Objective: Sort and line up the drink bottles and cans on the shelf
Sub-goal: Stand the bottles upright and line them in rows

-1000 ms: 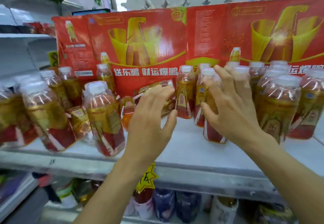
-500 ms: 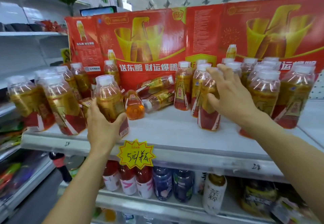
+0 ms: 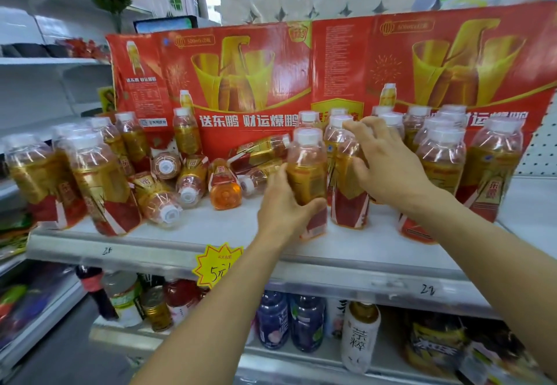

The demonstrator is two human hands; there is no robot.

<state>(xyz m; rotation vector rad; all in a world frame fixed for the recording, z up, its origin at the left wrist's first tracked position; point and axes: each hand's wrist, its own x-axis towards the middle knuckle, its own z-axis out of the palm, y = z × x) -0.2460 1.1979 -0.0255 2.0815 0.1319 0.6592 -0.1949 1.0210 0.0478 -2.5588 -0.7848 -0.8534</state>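
Many amber drink bottles with red and gold labels and white caps fill the white shelf [image 3: 217, 228]. My left hand [image 3: 283, 210] grips one upright bottle [image 3: 307, 173] at its lower half, near the shelf's middle. Right beside it stands another upright bottle [image 3: 349, 204]; my right hand [image 3: 388, 167] is curled round its upper part. Upright bottles [image 3: 440, 158] cluster behind and to the right, and more upright bottles [image 3: 99, 179] stand at the left. Several fallen bottles [image 3: 223, 185] lie on their sides in the middle-left.
A red and gold cardboard display [image 3: 331, 77] backs the shelf. A yellow star price tag [image 3: 217, 264] hangs on the front edge. The lower shelf [image 3: 301, 360] holds other bottles and a can. White shelving [image 3: 45, 62] stands at the left.
My left hand carried its gripped bottle from the shelf's left side to the right, up beside the bottle under my right hand. My right hand stayed on the right-hand group.
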